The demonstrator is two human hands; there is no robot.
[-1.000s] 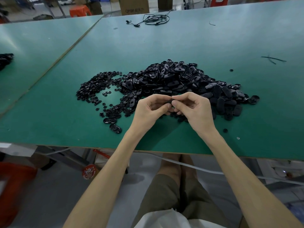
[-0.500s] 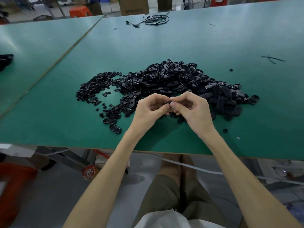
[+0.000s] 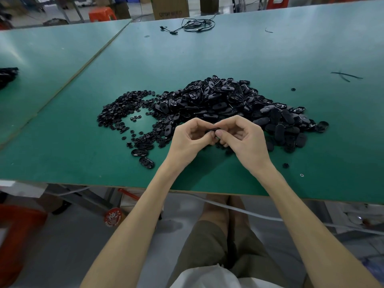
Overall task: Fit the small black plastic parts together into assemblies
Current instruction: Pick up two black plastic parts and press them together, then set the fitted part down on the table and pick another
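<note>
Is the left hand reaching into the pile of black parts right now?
No, the left hand meets the right hand in front of the pile, both pinching one black part.

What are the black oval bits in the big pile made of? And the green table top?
The black oval pieces look like hard moulded plastic, fairly glossy: light glints off their smooth curved shells. The green table top seems a matte sheet over board: soft sheen, pale brown edge at the front.
</note>
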